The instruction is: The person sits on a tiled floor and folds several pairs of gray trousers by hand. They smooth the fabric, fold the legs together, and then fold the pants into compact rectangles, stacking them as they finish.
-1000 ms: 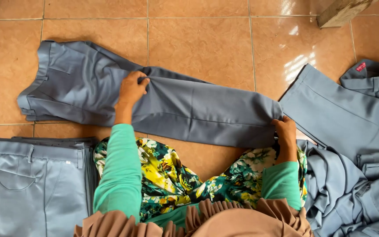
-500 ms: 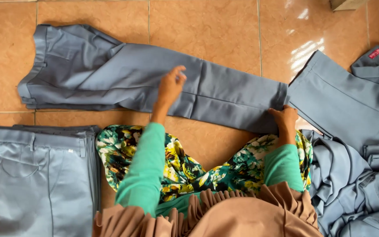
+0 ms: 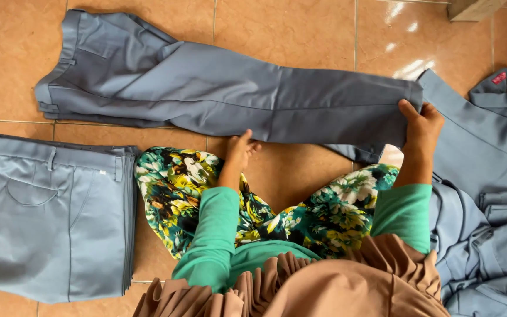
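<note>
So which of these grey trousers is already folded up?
The grey cloth trousers stacked at lower left; the pair held by the right hand lies full length.

Grey trousers (image 3: 218, 94) lie flat, legs stacked, on tile.

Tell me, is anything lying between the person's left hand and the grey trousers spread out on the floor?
Nothing visible does. The left hand lies at the near edge of the grey trousers, with only bare tiled floor around it. The right hand already grips the cuff end.
</note>
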